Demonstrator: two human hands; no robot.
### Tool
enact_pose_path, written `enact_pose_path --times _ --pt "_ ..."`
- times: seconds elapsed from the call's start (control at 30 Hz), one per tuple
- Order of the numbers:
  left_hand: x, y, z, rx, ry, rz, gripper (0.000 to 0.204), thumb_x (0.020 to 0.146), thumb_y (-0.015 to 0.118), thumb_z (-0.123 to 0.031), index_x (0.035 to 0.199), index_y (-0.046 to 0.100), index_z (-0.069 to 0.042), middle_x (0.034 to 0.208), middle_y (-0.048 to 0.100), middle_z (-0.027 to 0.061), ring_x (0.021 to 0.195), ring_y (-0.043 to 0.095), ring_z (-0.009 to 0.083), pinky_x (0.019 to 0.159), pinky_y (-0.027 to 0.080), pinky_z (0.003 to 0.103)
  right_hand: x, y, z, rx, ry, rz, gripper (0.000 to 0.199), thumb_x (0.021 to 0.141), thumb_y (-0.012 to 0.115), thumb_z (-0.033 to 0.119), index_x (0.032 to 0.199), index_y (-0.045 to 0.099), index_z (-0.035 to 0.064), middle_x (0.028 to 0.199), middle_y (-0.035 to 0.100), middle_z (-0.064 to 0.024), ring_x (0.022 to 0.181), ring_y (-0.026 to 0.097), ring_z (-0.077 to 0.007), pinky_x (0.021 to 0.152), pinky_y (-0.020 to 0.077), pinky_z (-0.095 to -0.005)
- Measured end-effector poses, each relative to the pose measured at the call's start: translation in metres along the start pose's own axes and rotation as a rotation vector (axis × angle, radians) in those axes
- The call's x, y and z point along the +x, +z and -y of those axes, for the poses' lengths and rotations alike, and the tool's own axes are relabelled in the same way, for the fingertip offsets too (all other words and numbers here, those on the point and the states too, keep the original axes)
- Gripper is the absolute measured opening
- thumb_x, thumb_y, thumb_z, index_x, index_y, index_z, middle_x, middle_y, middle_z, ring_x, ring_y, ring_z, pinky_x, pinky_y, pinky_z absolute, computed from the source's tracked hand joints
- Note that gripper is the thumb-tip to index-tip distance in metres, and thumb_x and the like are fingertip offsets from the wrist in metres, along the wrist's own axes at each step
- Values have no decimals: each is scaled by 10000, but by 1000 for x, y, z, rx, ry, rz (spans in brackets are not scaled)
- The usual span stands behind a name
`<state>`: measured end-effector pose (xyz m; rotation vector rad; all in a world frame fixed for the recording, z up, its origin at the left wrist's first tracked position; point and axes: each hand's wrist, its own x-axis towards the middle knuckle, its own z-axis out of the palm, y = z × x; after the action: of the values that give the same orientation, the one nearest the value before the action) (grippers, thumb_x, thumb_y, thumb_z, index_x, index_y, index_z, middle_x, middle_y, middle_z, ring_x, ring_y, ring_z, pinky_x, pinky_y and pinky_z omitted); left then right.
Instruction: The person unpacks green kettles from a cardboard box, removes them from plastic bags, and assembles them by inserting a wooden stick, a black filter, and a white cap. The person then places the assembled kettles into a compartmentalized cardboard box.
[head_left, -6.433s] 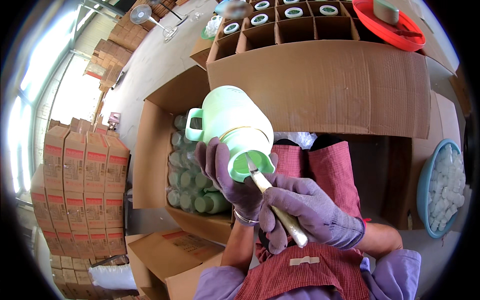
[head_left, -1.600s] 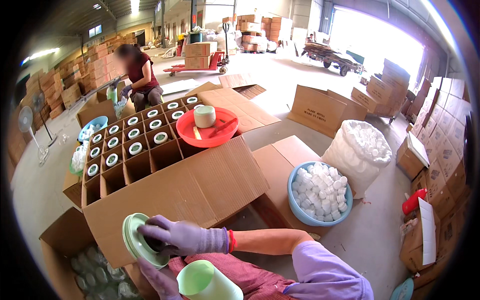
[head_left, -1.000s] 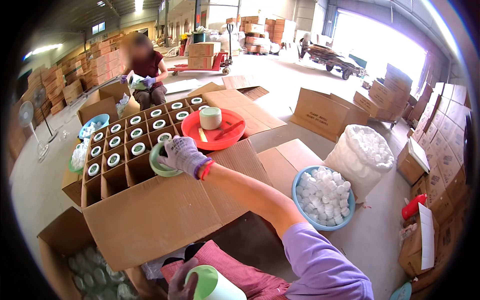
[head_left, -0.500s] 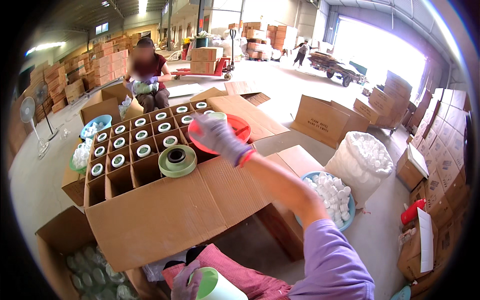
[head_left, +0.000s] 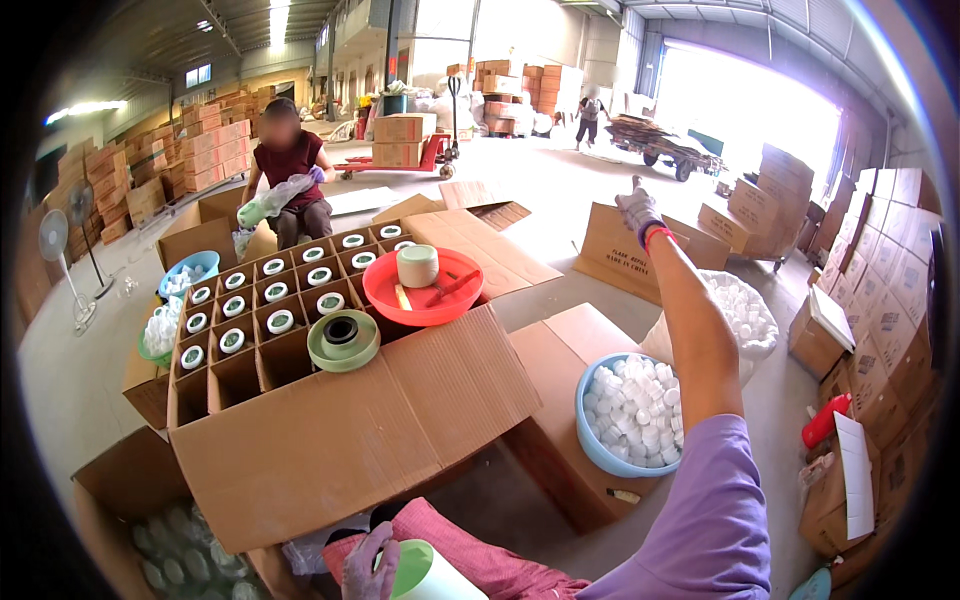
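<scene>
- 2 gloved hands in view: left hand [head_left: 368,566] grips a pale green jug [head_left: 425,572] at the lap, below the divided carton [head_left: 240,375].
- Right hand [head_left: 637,209] is raised, holding nothing, fingers loosely curled, well right of the carton.
- 1 green lid [head_left: 342,340] rests on the carton's dividers, just left of the red tray [head_left: 425,290].
- Blue basin [head_left: 592,440] of white caps sits right of the carton.

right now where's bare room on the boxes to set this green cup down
The wide cardboard flap below the green lid and red tray is bare, as is the closed box top left of the blue bowl of white caps. The divided carton is crowded; only its nearest cells look empty. The left hand holds the green cup.
</scene>
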<state>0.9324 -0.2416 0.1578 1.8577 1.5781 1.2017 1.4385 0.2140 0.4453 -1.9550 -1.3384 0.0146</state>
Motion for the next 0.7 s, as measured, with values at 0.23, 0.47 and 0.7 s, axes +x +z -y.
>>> enact_pose_path --times 0.23,0.47,0.7 --pt "10 10 -21 -6 24 -74 232 919 637 -125 1100 669 15 1009 706 172 930 677 257 838 533 343 76 15 -57 119 21 -26 893 791 529 37 1552 104 229 636 468 -39 513 428 -166 445 335 -335" --pt "10 -3 -38 81 -11 -119 246 916 640 -146 1103 667 13 1009 703 185 922 680 275 812 538 356 28 33 -1 153 70 40 838 768 555 162 1522 199 78 1171 623 -281 1117 607 -381 970 471 -424" --pt "11 8 -27 62 29 -114 270 924 634 -148 1122 658 34 993 711 154 911 674 242 805 535 326 44 22 -18 346 45 8 834 795 526 74 1529 136 129 684 571 -84 519 545 -188 444 442 -355"
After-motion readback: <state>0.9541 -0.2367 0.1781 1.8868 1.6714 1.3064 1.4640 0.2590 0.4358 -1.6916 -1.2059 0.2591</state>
